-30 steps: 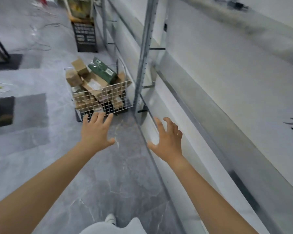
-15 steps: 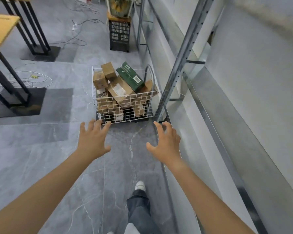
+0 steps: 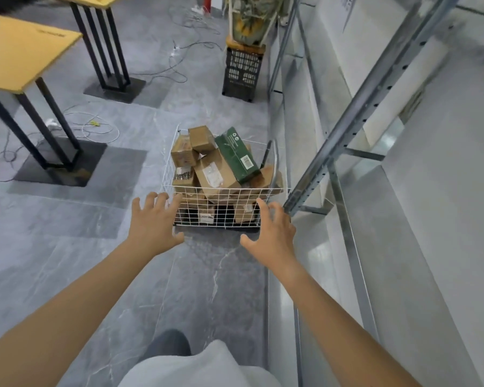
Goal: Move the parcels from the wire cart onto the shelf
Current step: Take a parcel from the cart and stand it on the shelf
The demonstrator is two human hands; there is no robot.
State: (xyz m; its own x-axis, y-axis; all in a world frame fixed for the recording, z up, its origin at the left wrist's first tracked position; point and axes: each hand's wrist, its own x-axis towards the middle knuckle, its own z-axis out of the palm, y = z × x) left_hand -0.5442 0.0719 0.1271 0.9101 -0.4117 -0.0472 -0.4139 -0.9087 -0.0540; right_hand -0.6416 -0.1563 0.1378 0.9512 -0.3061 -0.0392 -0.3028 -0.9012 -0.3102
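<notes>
A white wire cart [image 3: 224, 191] stands on the grey floor ahead of me, beside the metal shelf [image 3: 403, 219] on the right. It is piled with several brown cardboard parcels [image 3: 215, 174] and one dark green box [image 3: 236, 155] lying on top. My left hand [image 3: 153, 223] reaches out with fingers spread, its fingertips in front of the cart's near left corner. My right hand [image 3: 273, 231] is also spread and empty, just before the near right corner. Neither hand holds anything.
A slanted steel upright [image 3: 355, 118] of the shelf rises right beside the cart. A black crate [image 3: 242, 71] with a stool on it stands farther back. Yellow-topped tables [image 3: 20, 51] on black legs and loose cables [image 3: 95, 127] are at the left.
I have stepped closer to the cart, which now looks larger and sits centred ahead. Both hands have stayed spread and now reach the cart's near side.
</notes>
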